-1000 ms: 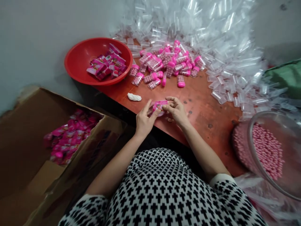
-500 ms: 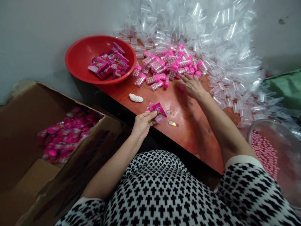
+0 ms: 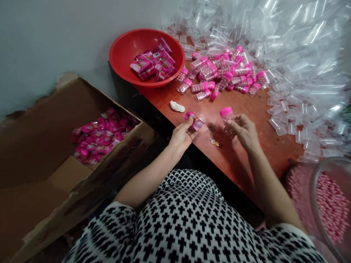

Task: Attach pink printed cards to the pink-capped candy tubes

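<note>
Mid-frame, the left hand (image 3: 181, 137) pinches a pink packet (image 3: 194, 120) in its grip, the right hand (image 3: 244, 131) a pink-capped vial (image 3: 226, 112); lining them up squarely looks wise.

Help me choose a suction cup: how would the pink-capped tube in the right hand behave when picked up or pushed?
The pink-capped tube looks like thin clear plastic, probably stiff and light; the right hand holds it by fingertips alone. Smooth walls may be slippery. Pushed, it would likely slide or roll: the filled tubes lie on their sides.
</note>
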Demonstrator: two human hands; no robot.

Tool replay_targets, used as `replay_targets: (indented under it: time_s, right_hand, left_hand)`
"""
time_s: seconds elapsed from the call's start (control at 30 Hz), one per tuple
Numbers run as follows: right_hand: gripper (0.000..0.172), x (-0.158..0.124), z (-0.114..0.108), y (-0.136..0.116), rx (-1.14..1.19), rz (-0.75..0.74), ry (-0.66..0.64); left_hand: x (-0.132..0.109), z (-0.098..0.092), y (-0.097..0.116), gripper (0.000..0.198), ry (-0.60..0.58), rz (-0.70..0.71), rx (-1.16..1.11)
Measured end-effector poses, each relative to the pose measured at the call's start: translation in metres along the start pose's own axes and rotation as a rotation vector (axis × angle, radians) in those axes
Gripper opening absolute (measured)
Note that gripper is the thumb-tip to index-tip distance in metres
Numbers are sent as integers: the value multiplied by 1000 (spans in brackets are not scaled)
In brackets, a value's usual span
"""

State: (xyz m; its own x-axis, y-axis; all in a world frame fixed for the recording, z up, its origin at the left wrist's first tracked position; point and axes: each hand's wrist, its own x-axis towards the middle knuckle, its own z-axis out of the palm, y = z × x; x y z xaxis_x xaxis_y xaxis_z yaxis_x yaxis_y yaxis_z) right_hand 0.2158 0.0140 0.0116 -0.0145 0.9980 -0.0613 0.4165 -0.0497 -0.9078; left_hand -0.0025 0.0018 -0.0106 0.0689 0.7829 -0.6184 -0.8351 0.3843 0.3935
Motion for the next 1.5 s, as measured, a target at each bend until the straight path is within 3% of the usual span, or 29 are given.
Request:
replay_targets:
  time_s: [0.07, 0.13, 0.27, 0.4, 0.6, 0.77, 1.07, 1.2, 1.27, 1.4, 1.5]
  right_hand:
    - [37, -37, 29, -14, 237, 93, -56]
    - [36, -61, 53, -22, 343, 121, -24]
    - [33, -78, 77, -24, 358, 114, 62]
    - [31, -77, 81, -22, 337, 75, 122]
    - [31, -77, 83, -18, 451, 62, 40]
    - [29, -77, 90, -14, 336, -6, 186]
    - [33, -68, 93, -12, 609, 56, 50]
    - [32, -67, 93, -13, 460, 11, 159]
    - [32, -66, 93, -13, 468, 22, 142]
    - [31, -65, 95, -11, 535, 67, 69]
    - [29, -66, 98, -9, 351, -11, 177]
  left_hand:
    - [-1, 2, -2, 18, -12, 5, -25]
    - [-3, 5, -5, 17, -21, 17, -42]
    - [-8, 10, -12, 16, -59, 23, -58]
    - [-14, 12, -16, 19, -120, 18, 5]
    - [-21, 14, -9, 29, -222, 129, 192]
    - [-22, 15, -6, 43, -321, 213, 218]
    - [-21, 15, -7, 36, -335, 174, 412]
    - [-18, 12, -4, 32, -383, 150, 492]
    - [-17, 11, -4, 31, -378, 117, 491]
    - [-18, 13, -3, 29, -335, 70, 466]
    - [-20, 18, -4, 27, -262, 75, 402]
